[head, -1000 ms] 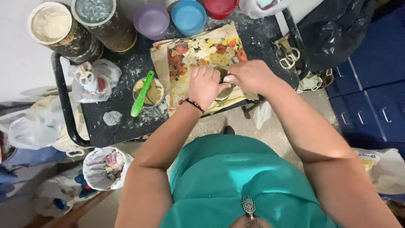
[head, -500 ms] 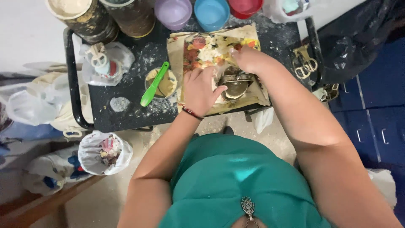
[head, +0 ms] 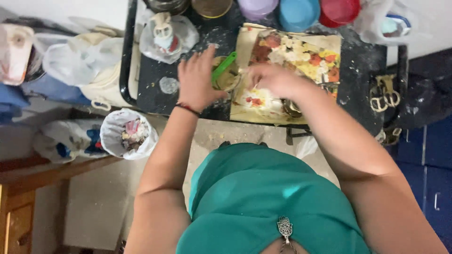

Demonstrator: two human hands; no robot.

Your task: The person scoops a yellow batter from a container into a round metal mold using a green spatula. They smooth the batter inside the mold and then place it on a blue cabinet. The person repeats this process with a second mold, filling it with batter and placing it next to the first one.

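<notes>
On the dark speckled tray table (head: 155,89), the left hand (head: 197,80) has shifted off the flowered board (head: 301,61) and now lies flat, fingers spread wide and holding nothing, just beside the small bowl (head: 227,80) with the green spatula (head: 222,68). The right hand (head: 273,80) has moved up the board toward that bowl; blur hides whether its fingers grip anything. Purple, blue and red cups (head: 296,14) crowd the far edge, a knotted plastic bag (head: 165,35) stands left, and a metal tool (head: 292,109) lies under the right wrist.
</notes>
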